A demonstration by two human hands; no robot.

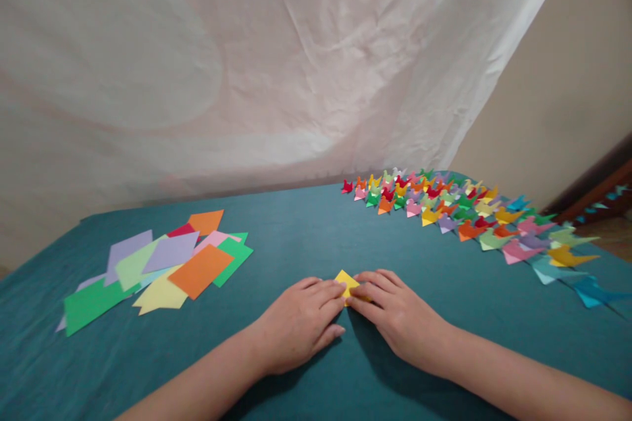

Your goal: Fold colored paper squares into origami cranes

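Observation:
A small piece of folded yellow origami paper [346, 281] lies on the table at the front centre, one pointed corner facing away from me. My left hand [307, 323] presses its left side with the fingertips, the fingers together and the thumb lower down beside it. From the right, my right hand [395, 316] holds the same paper under its bent fingers, which cover much of that side. How the lower folds lie is hidden by the fingers.
Loose coloured paper sheets [170, 255] overlap on the left of the green-blue tablecloth [291, 230]. Many folded paper birds [429, 215] stand in rows along the right and far right. A pale cloth [276, 66] hangs behind the table.

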